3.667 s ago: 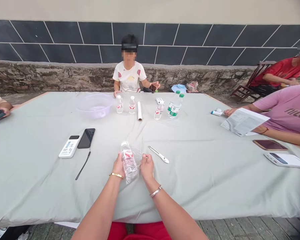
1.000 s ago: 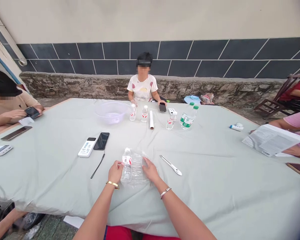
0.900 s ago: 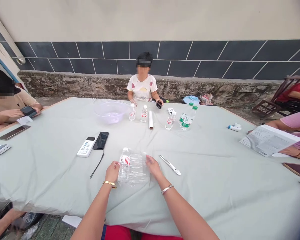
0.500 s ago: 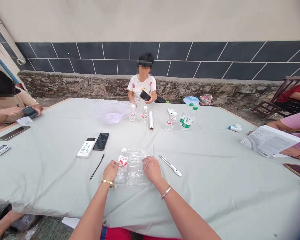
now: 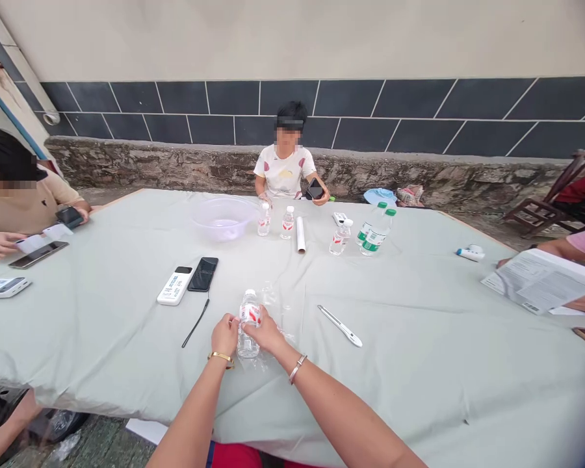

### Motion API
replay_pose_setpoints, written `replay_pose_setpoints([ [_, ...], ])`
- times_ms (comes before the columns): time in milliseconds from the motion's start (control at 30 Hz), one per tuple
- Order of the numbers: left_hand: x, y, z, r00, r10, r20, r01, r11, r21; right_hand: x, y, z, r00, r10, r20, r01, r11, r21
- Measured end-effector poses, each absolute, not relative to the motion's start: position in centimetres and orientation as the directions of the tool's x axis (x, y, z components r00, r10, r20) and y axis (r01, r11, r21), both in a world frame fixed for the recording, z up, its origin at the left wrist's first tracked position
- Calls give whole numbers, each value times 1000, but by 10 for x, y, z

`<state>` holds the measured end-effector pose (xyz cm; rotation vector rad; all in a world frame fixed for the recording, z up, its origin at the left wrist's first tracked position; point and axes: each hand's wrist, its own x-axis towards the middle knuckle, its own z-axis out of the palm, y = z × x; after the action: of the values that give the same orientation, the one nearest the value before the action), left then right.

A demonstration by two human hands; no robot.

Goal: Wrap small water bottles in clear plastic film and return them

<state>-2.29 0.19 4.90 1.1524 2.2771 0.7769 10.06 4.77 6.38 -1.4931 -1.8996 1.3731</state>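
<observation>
A small clear water bottle (image 5: 248,344) with a red and white label and white cap stands upright on the table in front of me. My left hand (image 5: 225,335) is closed at its left side, fingertips against the label's edge. From the right, my right hand (image 5: 267,330) grips the same bottle, thumb across its front and fingers behind. A thin sheet of clear plastic film (image 5: 275,298) lies wrinkled behind and under the bottle, partly hidden by my right hand. To the right rests a white utility knife (image 5: 340,325).
A white power bank (image 5: 175,286) and a black phone (image 5: 203,273) lie to the left. Farther back are a clear basin (image 5: 224,224), a film roll (image 5: 300,235), more small bottles (image 5: 287,224) and two green-capped bottles (image 5: 376,237). People sit around the table (image 5: 409,364).
My right hand has moved left from the film onto the bottle and now grips it. Less of the film shows. The person opposite has moved a black device to the right.
</observation>
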Motion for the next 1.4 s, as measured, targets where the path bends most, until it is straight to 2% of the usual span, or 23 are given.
replay_pose_setpoints([
  [133, -29, 30, 66, -535, 831, -152, 579, 492, 651, 100, 36, 72, -362, 886, -289, 682, 40, -730],
  [233, -32, 56, 79, -471, 847, -247, 623, 518, 587, 98, 28, 81, -369, 891, -265, 770, 134, -624],
  [300, -35, 70, 82, -446, 852, -276, 617, 516, 595, 98, 26, 85, -381, 886, -263, 789, 164, -591],
  [400, -42, 78, 76, -450, 848, -278, 559, 511, 653, 101, 29, 85, -419, 870, -261, 760, 179, -625],
  [500, -50, 75, 63, -477, 814, -333, 425, 545, 723, 107, 37, 77, -428, 863, -267, 699, 129, -703],
  [600, -56, 64, 50, -513, 744, -428, 220, 596, 772, 116, 49, 66, -391, 869, -302, 612, 1, -791],
  [700, -59, 56, 45, -555, 677, -484, 28, 596, 802, 127, 57, 60, -399, 799, -451, 399, -291, -869],
  [800, -58, 52, 47, -614, 616, -493, -94, 563, 821, 139, 58, 58, -517, 692, -505, 93, -541, -836],
  [867, -56, 51, 51, -647, 586, -488, -138, 540, 831, 147, 57, 58, -570, 665, -482, -51, -614, -787],
  [967, -50, 45, 56, -658, 580, -480, -167, 510, 844, 156, 56, 57, -602, 663, -445, -169, -651, -740],
  [1200, -27, 14, 57, -412, 778, -473, -59, 496, 866, 163, 56, 58, -588, 692, -419, -234, -641, -731],
  [1267, -28, 5, 54, -422, 813, -401, 39, 458, 888, 165, 56, 59, -584, 704, -403, -263, -634, -727],
  [1400, -42, -5, 46, -483, 865, -135, 355, 335, 873, 175, 54, 63, -572, 738, -358, -344, -612, -712],
])
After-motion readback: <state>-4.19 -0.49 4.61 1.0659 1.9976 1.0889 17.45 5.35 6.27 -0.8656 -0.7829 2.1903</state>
